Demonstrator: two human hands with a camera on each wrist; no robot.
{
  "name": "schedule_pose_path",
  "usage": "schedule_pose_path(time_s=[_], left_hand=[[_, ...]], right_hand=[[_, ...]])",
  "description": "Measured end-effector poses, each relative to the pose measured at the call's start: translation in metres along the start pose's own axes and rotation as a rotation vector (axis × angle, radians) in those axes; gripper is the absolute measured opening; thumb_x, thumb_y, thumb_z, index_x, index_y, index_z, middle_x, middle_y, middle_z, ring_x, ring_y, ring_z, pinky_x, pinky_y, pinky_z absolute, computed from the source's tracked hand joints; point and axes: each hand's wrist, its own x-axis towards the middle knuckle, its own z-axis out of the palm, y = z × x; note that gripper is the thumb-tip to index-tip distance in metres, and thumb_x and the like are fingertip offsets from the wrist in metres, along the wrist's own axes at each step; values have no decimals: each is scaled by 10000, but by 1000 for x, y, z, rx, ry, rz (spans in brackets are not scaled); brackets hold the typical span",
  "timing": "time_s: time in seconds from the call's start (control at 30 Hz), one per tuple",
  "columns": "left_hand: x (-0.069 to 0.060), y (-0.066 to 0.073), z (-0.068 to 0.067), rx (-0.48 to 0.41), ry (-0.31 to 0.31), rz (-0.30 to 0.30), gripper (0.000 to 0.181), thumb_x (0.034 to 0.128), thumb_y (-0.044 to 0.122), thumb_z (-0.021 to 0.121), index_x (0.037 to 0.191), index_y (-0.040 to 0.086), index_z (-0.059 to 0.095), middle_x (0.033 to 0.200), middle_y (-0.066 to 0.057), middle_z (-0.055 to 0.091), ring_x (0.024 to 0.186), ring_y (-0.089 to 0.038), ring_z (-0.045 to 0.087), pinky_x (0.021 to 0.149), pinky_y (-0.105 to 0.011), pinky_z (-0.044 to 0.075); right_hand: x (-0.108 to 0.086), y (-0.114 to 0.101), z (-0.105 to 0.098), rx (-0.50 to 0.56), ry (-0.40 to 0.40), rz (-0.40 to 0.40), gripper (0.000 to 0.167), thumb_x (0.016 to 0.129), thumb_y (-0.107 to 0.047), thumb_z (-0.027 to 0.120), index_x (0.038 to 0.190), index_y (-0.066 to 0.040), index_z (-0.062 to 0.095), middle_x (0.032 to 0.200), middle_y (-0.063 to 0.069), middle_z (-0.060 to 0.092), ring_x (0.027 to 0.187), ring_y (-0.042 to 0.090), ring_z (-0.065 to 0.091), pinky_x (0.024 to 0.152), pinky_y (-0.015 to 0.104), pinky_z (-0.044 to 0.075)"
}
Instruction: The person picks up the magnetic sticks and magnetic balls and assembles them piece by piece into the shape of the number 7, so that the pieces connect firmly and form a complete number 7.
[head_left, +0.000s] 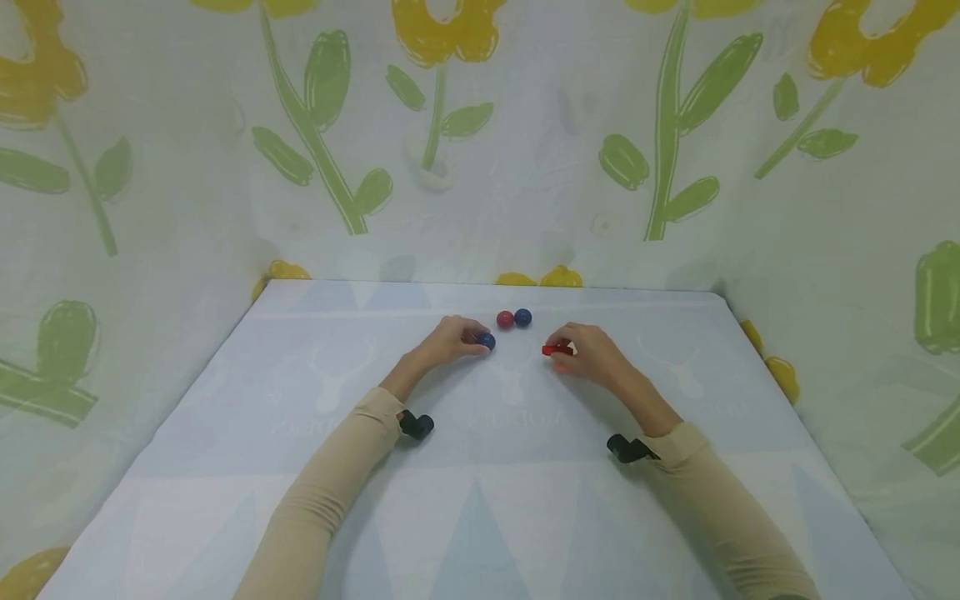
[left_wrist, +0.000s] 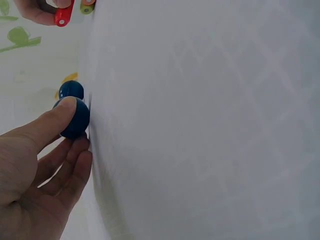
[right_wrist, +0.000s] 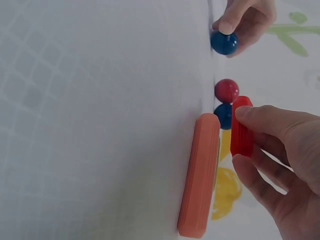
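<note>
The left hand (head_left: 452, 340) pinches a dark blue ball (head_left: 487, 342) between thumb and fingers, low at the table surface. The right hand (head_left: 588, 353) holds a short red ridged stick (right_wrist: 242, 127) between thumb and fingertips, raised a little. Below that stick, an orange-red ridged stick (right_wrist: 199, 175) lies on the table in the right wrist view. Behind and between the hands, a red ball (head_left: 506, 319) and another dark blue ball (head_left: 522, 317) sit side by side. In the left wrist view a green-ended piece (left_wrist: 87, 9) shows beside the red stick.
A pale patterned cloth covers the table (head_left: 480, 417). Its back edge meets a hanging white curtain (head_left: 525, 167) with yellow flowers and green leaves, which also surrounds the left and right sides. Black devices (head_left: 417, 425) are worn at both wrists.
</note>
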Motion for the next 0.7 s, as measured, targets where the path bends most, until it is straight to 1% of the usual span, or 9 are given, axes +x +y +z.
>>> schedule_pose_path(time_s=[0.13, 0.3, 0.5, 0.7], left_hand=[[-1, 1, 0, -1, 2, -1, 407, 888, 195, 728, 1267, 71, 648, 1185, -102, 703, 1060, -218, 657, 950, -345, 542], [0, 1, 0, 6, 6, 4, 407, 887, 197, 730, 1267, 77, 649, 1192, -98, 699, 1056, -214, 656, 951, -343, 542], [1, 0, 1, 8, 5, -5, 410, 881, 190, 734, 1266, 78, 649, 1209, -98, 695, 1053, -209, 658, 949, -334, 544], [1, 1, 1, 7, 7, 4, 409, 880, 188, 736, 1262, 70, 652, 1202, -104, 698, 1046, -212, 661, 945, -338, 547]], right_hand=[[5, 2, 2, 14, 15, -10, 185, 864, -92, 726, 1048, -76, 738, 959, 59, 715, 877, 202, 624, 851, 380, 556], [12, 3, 5, 4, 26, -14, 175, 864, -97, 732, 1037, -74, 740, 967, 61, 725, 884, 202, 628, 855, 369, 550], [20, 2, 10, 8, 14, 10, 188, 866, -120, 743, 1053, -95, 734, 973, 45, 718, 899, 194, 619, 865, 355, 545], [25, 1, 16, 28, 3, 31, 205, 865, -120, 746, 1068, -103, 728, 1001, 49, 717, 930, 203, 619, 898, 361, 549]])
